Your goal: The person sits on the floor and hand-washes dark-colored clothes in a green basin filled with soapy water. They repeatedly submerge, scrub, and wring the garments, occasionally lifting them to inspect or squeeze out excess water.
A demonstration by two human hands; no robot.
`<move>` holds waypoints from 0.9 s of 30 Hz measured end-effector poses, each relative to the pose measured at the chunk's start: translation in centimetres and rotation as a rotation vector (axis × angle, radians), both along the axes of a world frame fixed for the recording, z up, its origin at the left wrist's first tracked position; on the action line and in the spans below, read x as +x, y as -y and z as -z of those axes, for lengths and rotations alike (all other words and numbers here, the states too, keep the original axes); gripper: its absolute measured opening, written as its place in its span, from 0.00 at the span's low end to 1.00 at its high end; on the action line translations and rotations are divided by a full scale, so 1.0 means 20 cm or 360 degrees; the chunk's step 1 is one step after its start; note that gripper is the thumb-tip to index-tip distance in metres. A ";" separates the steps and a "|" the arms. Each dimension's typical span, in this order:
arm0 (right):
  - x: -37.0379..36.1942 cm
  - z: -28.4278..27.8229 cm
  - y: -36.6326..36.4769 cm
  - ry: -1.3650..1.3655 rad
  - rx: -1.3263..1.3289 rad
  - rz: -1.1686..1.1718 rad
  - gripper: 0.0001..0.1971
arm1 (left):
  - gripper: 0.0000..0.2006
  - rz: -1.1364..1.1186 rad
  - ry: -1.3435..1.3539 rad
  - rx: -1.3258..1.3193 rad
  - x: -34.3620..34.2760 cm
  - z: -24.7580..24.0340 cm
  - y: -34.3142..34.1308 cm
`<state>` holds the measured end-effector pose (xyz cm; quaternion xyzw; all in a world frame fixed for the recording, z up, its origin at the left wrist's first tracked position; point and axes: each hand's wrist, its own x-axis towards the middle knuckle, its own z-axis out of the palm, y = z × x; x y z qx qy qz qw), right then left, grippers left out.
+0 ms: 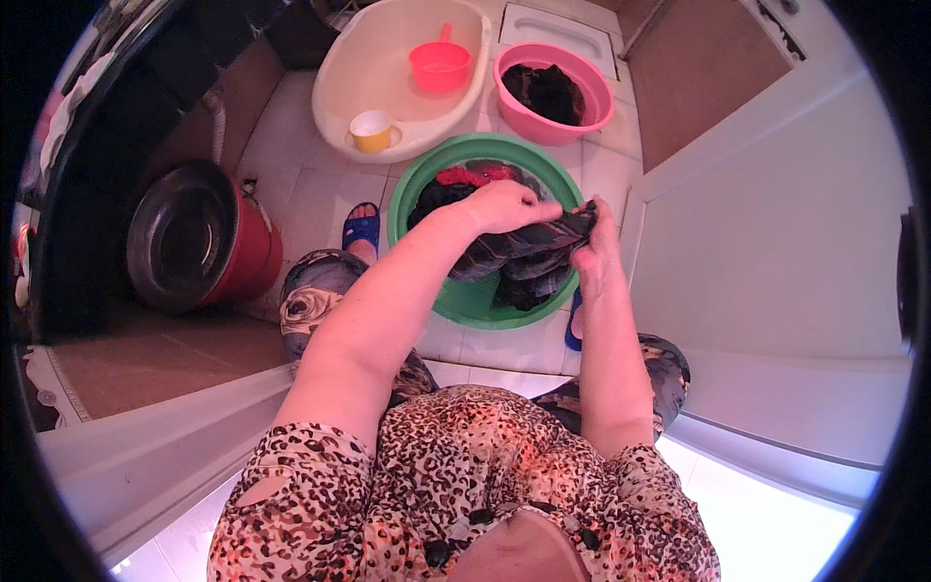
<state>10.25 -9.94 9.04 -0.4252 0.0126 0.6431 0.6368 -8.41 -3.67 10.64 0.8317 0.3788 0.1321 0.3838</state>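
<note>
Between my legs on the tiled floor is a green basin [469,305] with dark wet-looking laundry and a red cloth [475,175] in it. A dark plaid garment [524,242] is bunched up over the basin, its lower folds hanging down into it. My right hand [601,238] grips the garment's upper right end, thumb and fingers closed around it. My left hand [509,207] lies across the top of the garment with its fingers curled in on the cloth. Part of the laundry is hidden under my left forearm.
Beyond the green basin stand a cream baby bathtub [354,68] with a red dipper [441,70] and a yellow cup [371,133], and a pink basin [555,130] of dark clothes. At left, a black bowl [179,238] tilts against a red bucket [260,252]. White panels [776,233] flank the right.
</note>
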 end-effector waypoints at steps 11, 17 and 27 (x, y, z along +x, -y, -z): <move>0.04 -0.02 0.04 0.1450 0.0566 -0.1052 0.26 | 0.16 -0.0321 0.1194 -0.0976 -0.16 -0.24 -0.12; 0.16 -0.07 0.02 0.1658 0.0266 -0.1369 0.22 | 0.12 -0.0618 0.1763 -0.1172 -0.29 -0.21 -0.23; -0.12 0.00 0.05 -0.0070 0.0195 -0.0010 0.30 | 0.12 -0.0303 0.0768 -0.0115 0.17 -0.28 0.23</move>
